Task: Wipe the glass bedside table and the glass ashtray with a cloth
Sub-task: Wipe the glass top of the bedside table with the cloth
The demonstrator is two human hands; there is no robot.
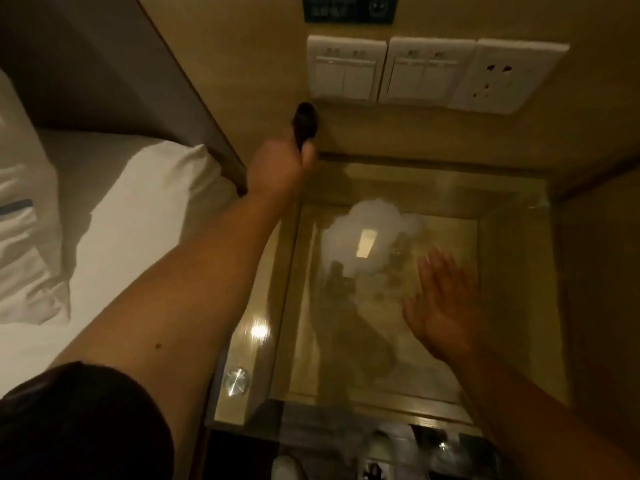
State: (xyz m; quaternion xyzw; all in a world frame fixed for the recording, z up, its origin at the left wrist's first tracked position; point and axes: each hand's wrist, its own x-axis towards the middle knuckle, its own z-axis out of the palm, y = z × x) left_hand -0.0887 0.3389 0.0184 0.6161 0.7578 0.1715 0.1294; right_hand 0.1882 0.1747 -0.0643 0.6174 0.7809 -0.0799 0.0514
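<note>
The glass bedside table (502,306) fills the middle and right of the view, its top reflecting a pale ceiling patch and my own shape. My left hand (277,168) reaches to the table's far left corner and grips a dark object (304,124), blurred, held up against the wall. My right hand (440,306) hovers flat over the glass with its fingers straight and spread, holding nothing. No cloth and no ashtray can be made out on the table top.
A bed with white sheet (121,220) and pillow lies to the left. On the wall behind the table are two switch plates (346,69) and a socket (498,77). A round shiny knob (237,381) sits at the table's near left.
</note>
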